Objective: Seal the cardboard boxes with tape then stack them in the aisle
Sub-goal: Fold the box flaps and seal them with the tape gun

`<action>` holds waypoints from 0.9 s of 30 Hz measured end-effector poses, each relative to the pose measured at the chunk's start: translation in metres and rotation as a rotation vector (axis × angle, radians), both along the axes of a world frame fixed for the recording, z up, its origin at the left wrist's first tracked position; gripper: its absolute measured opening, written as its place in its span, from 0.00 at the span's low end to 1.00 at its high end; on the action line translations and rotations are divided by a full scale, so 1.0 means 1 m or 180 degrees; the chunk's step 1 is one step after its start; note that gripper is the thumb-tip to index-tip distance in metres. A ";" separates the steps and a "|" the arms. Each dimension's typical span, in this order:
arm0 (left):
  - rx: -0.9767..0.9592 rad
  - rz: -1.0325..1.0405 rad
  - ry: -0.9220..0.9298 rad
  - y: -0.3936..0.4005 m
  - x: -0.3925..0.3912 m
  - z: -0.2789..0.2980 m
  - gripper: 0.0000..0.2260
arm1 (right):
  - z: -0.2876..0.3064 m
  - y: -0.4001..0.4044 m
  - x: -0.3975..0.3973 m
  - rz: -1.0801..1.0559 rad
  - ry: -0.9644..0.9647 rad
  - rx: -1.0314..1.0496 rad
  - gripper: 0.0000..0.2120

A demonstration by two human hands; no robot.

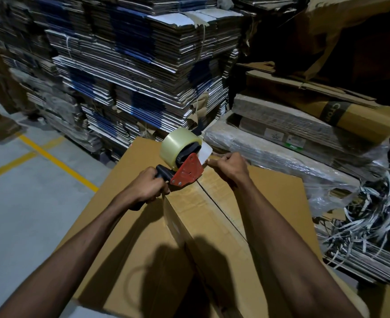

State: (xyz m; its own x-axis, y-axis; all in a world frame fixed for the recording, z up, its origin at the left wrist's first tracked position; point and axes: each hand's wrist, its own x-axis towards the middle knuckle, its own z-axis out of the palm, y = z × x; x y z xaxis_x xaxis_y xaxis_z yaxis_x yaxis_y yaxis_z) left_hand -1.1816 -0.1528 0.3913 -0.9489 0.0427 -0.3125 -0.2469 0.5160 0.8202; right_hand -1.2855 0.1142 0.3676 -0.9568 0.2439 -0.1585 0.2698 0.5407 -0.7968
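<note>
Taping's barely begun: left hand point(147, 188) grips the tape gun point(182, 160), right hand point(229, 167) pinches the loose tape end point(205, 152), box point(269, 203) seam point(224, 216) mostly unsealed, stacking still ahead.

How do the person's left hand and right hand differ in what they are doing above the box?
The left hand grips the black handle of the tape dispenser; the right hand pinches the loose tape end beside it. The left hand sits nearer the person, the right hand farther along the seam. Both are curled and held above the cardboard box.
</note>
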 end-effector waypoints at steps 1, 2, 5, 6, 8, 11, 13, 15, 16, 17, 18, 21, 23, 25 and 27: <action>-0.0003 0.0004 -0.0013 0.000 0.000 0.001 0.03 | 0.002 -0.002 0.001 -0.0021 -0.0071 0.0139 0.24; -0.0005 0.0008 -0.0025 0.000 0.000 0.001 0.03 | 0.002 -0.003 0.002 -0.0051 -0.0103 0.0203 0.25; -0.0041 -0.0026 -0.0040 0.001 -0.001 0.005 0.02 | -0.001 -0.007 0.005 -0.0291 -0.0153 0.0107 0.24; -0.0065 -0.0056 -0.0038 0.001 -0.002 0.008 0.02 | -0.002 -0.007 0.005 -0.0361 -0.0153 0.0081 0.23; -0.0096 -0.0117 -0.0058 0.000 -0.002 0.014 0.01 | 0.002 -0.007 0.007 -0.0412 -0.0147 0.0093 0.21; -0.0144 -0.0190 -0.0090 -0.002 0.000 0.025 0.06 | 0.006 -0.007 0.009 -0.0452 -0.0142 0.0097 0.19; -0.0209 -0.0237 -0.0082 -0.005 0.004 0.029 0.08 | 0.006 -0.008 0.014 -0.0473 -0.0072 0.0150 0.19; -0.0228 -0.0249 -0.0061 -0.014 0.011 0.030 0.11 | 0.004 -0.010 0.017 -0.0498 -0.0017 0.0160 0.20; -0.0248 -0.0250 -0.0050 -0.020 0.015 0.029 0.12 | 0.002 -0.011 0.018 -0.0517 0.0000 0.0160 0.20; -0.0268 -0.0241 -0.0053 -0.027 0.019 0.028 0.13 | 0.002 -0.012 0.019 -0.0531 0.0019 0.0175 0.20; -0.0276 -0.0226 -0.0062 -0.033 0.023 0.027 0.13 | 0.002 -0.013 0.020 -0.0535 0.0049 0.0186 0.20; -0.0318 -0.0176 -0.0070 -0.054 0.037 0.027 0.12 | 0.001 -0.011 0.020 -0.0508 0.0082 0.0240 0.20; -0.0309 -0.0149 -0.0074 -0.070 0.048 0.028 0.14 | 0.000 -0.009 0.021 -0.0486 0.0094 0.0268 0.20; -0.0227 -0.0106 -0.0092 -0.083 0.059 0.029 0.20 | 0.001 -0.009 0.022 -0.0481 0.0152 0.0317 0.20; -0.0275 -0.0082 -0.0107 -0.089 0.067 0.026 0.22 | 0.003 -0.013 0.025 -0.0407 0.0189 0.0393 0.20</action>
State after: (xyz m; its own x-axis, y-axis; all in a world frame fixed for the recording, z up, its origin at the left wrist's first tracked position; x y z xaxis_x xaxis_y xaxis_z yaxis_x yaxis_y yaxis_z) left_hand -1.1144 -0.2419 0.4169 -0.9368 0.0384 -0.3478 -0.2594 0.5910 0.7638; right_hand -1.2608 0.1008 0.3702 -0.9235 0.3783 -0.0638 0.2970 0.5997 -0.7430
